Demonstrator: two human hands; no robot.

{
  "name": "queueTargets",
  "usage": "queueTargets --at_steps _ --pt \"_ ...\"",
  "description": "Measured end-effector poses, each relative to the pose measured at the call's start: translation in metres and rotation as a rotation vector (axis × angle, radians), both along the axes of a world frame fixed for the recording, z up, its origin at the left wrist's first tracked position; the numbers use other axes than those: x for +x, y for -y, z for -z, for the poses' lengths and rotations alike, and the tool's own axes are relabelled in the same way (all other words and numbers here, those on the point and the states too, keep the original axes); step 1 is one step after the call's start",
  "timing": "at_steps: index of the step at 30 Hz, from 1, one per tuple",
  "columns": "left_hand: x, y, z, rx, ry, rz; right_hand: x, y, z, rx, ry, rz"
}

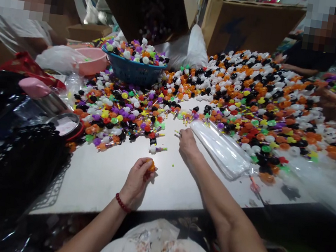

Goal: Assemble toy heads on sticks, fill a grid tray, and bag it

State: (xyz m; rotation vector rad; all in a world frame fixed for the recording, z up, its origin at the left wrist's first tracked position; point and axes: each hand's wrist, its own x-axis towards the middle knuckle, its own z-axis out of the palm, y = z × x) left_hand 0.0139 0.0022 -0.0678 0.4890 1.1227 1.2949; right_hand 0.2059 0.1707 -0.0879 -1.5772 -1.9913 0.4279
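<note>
Between the thumb and fingers of my left hand (140, 176) is a small orange plastic piece (151, 166), held low over the white table. My right hand (187, 142) reaches farther forward, fingers curled down close to the table. A short thin stick-like end (177, 133) shows beside its fingertips; what they grip is mostly hidden. Right of that hand lies a stack of clear plastic bags (221, 150). Ahead of my left hand are a black-topped small toy (153, 142) and a short colourful tube (161, 149).
Heaps of small orange, white and black toys (243, 78) cover the table's far side. A blue basket (132, 71) of them stands at the back, near a pink basin (91, 61). Scissors (256, 187) lie right, black plastic trays (25, 164) left. Other people sit at both sides.
</note>
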Motion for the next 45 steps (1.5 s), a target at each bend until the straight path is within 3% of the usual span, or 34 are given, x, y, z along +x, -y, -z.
queueTargets --at_steps 3,7,9,11,13,16,18,20,22,26,29,38,45 --pt "0.002 0.010 0.005 0.003 -0.038 -0.010 0.002 0.042 -0.008 0.046 0.004 -0.018" --pt "0.004 0.013 0.008 0.000 -0.019 -0.039 -0.005 0.120 -0.004 0.085 -0.021 -0.504" --pt "0.004 0.010 0.008 0.013 -0.019 -0.029 -0.009 0.133 0.006 0.091 -0.012 -0.641" --pt "0.003 0.007 0.008 0.017 -0.039 -0.012 -0.006 0.115 0.013 0.085 -0.023 -0.586" --pt "0.001 0.004 0.009 -0.007 -0.057 0.005 0.001 0.074 0.011 0.060 -0.063 -0.407" --pt "0.000 0.004 0.010 -0.062 -0.037 -0.007 0.011 0.015 -0.009 0.041 -0.122 -0.180" --pt "0.000 0.007 0.008 -0.055 -0.002 -0.029 0.008 0.002 -0.022 0.024 -0.194 -0.080" --pt "0.000 0.009 0.006 -0.010 0.015 -0.023 -0.001 0.013 -0.027 -0.016 -0.282 -0.037" --pt "-0.003 0.010 0.006 0.041 -0.003 -0.005 -0.011 0.043 -0.029 -0.113 -0.424 -0.063" --pt "-0.007 0.014 0.008 0.115 -0.042 0.064 -0.025 0.115 -0.034 -0.521 -1.036 -0.174" --pt "-0.004 0.020 0.009 0.147 -0.042 0.157 -0.029 0.148 -0.039 -0.646 -1.302 -0.153" --pt "0.013 0.029 0.011 0.209 -0.035 0.248 -0.011 0.162 -0.043 -0.657 -1.167 -0.095" --pt "0.017 0.028 0.001 0.074 -0.132 0.254 -0.002 0.161 -0.038 -0.749 -1.162 -0.146"
